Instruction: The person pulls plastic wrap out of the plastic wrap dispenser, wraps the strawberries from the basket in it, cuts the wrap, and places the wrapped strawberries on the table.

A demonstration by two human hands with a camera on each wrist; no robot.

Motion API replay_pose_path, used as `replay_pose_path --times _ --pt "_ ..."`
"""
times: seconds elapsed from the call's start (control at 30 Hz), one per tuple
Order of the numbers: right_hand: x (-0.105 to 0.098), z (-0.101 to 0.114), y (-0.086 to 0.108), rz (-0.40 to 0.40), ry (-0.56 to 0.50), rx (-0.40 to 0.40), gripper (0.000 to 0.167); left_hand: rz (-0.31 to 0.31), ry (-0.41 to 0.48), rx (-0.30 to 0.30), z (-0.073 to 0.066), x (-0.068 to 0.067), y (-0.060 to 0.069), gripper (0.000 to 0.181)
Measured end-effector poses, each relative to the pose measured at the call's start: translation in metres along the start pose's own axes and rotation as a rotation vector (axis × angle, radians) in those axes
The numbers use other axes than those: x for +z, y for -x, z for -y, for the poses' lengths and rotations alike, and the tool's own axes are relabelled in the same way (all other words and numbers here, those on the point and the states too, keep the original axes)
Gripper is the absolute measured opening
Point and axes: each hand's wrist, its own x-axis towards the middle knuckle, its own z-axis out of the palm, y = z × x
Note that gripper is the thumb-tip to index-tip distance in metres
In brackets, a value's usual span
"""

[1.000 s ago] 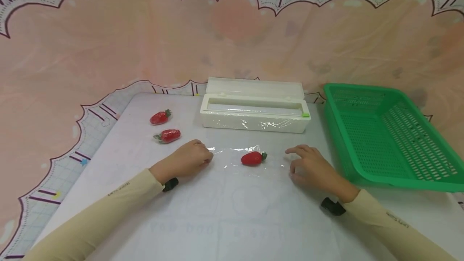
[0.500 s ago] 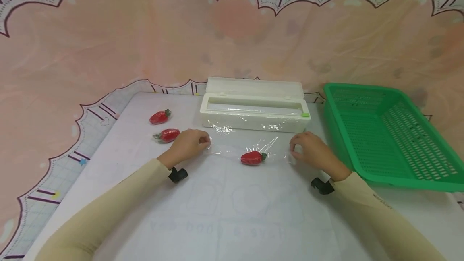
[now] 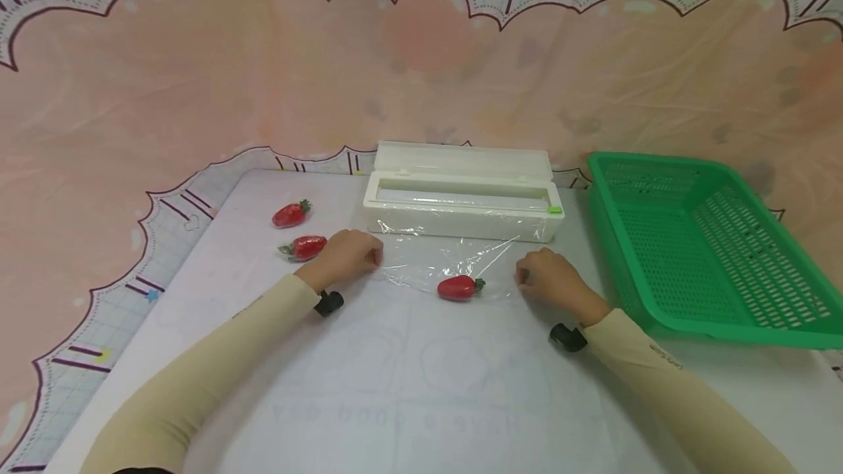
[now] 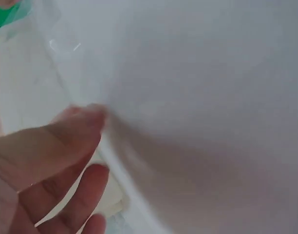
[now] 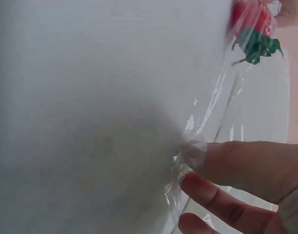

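A red strawberry with a green leafy top lies on its side mid-table. Clear cling film stretches around it, with its far part raised in front of the dispenser; in the right wrist view film passes over the strawberry. My left hand pinches the film's left side between thumb and forefinger, as the left wrist view of that hand shows. On the other side my right hand pinches the right edge, where the film bunches by the fingertips. The head view hides both sets of fingertips.
A white cling film box stands behind the strawberry, its lid raised and a roll inside. Two film-wrapped strawberries, one farther back and one nearer, lie by my left hand. A green plastic basket stands at the right.
Both hands have moved away from me, and the right has closed from spread fingers to a pinch, then drifted slightly left. The film has risen from the table around the strawberry.
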Motion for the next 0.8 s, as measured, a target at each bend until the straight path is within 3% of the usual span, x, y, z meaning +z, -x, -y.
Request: replay_pose_path --times 0.1,0.2,0.33,0.43,0.57,0.8 --pt "-0.002 0.000 0.000 -0.022 -0.020 0.001 0.012 -0.006 0.074 -0.006 -0.007 -0.006 -0.001 0.009" --pt "-0.006 0.007 -0.003 -0.077 -0.045 -0.038 0.011 -0.028 0.079 0.052 -0.029 -0.009 -0.003 0.007" --pt "-0.010 0.029 -0.012 -0.047 -0.139 -0.170 0.012 -0.004 -0.021 0.207 -0.068 -0.001 -0.008 0.025" --pt "-0.006 0.046 -0.019 0.046 -0.184 -0.238 0.028 0.011 -0.112 0.255 -0.087 0.010 -0.012 0.031" --pt "0.005 0.054 -0.028 0.093 -0.171 -0.252 0.040 -0.006 -0.176 0.243 -0.095 0.023 -0.019 0.028" --pt "0.013 0.043 -0.037 0.170 -0.297 -0.232 0.033 -0.021 -0.128 0.259 -0.094 0.032 -0.025 0.026"
